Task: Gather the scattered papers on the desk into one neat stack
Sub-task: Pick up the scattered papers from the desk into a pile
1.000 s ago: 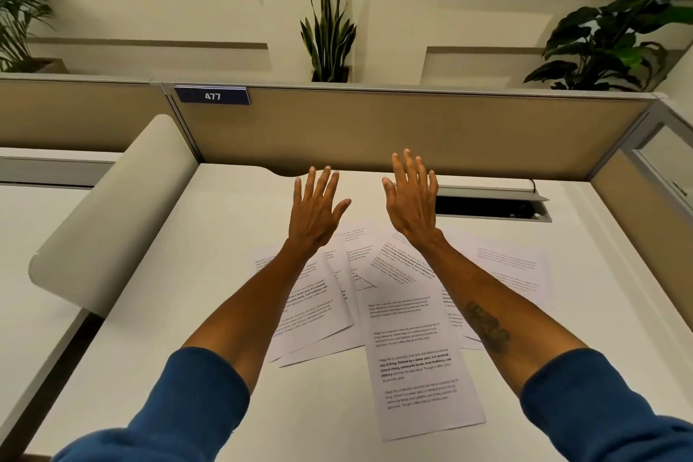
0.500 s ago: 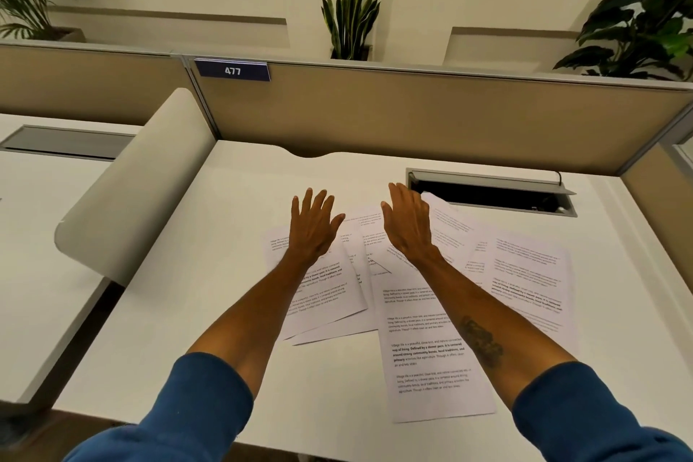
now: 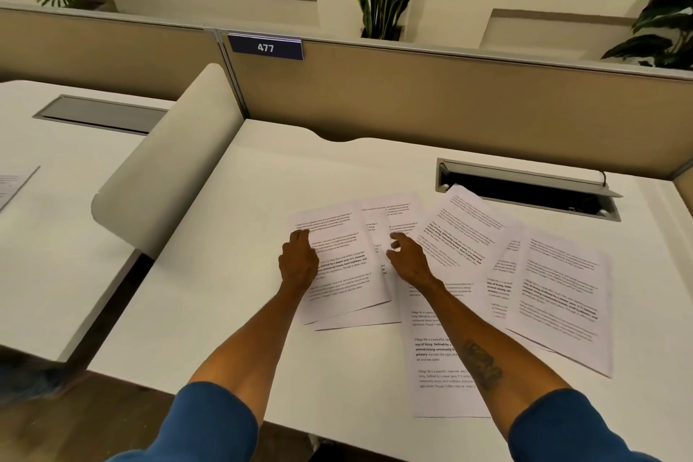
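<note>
Several printed white sheets lie fanned and overlapping on the white desk [image 3: 258, 199]. The leftmost sheet [image 3: 343, 255] lies on top of another. A tilted sheet [image 3: 463, 232] sits mid-right, a large sheet [image 3: 558, 296] lies at the far right, and one long sheet [image 3: 437, 368] reaches toward the front edge. My left hand [image 3: 298, 263] rests on the leftmost sheet's left edge with its fingers curled down. Just to the right, my right hand [image 3: 408, 259] touches the middle sheets with its fingers slightly apart. Neither hand lifts a sheet.
An open cable slot [image 3: 525, 191] sits in the desk behind the papers. A tan partition [image 3: 450, 105] with a "477" label [image 3: 265, 47] closes the back. A curved divider [image 3: 168, 176] stands at the left, with a neighbouring desk [image 3: 56, 236] beyond it.
Both hands have come down from raised, spread positions onto the papers, fingers curling. The view has tilted down and shifted left, showing more of the sheets at the right.
</note>
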